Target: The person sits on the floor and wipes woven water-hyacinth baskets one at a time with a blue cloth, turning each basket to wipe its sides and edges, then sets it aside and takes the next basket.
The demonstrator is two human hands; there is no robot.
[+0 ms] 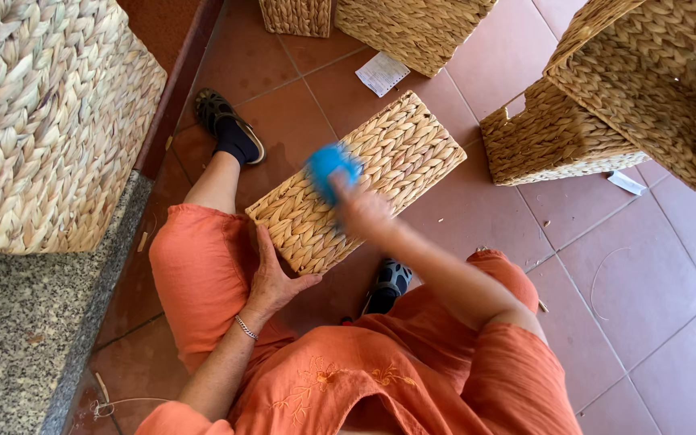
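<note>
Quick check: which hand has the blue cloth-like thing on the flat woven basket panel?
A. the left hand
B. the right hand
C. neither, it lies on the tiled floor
B: the right hand holds the blue cloth-like thing against the flat woven basket panel, while the left hand grips the panel's near edge.

floor: terracotta tiles (654, 322)
paper slip: lay (381, 73) between baskets
stacked baskets: stood (654, 72) right
ledge: grey granite (18, 338) left
</note>
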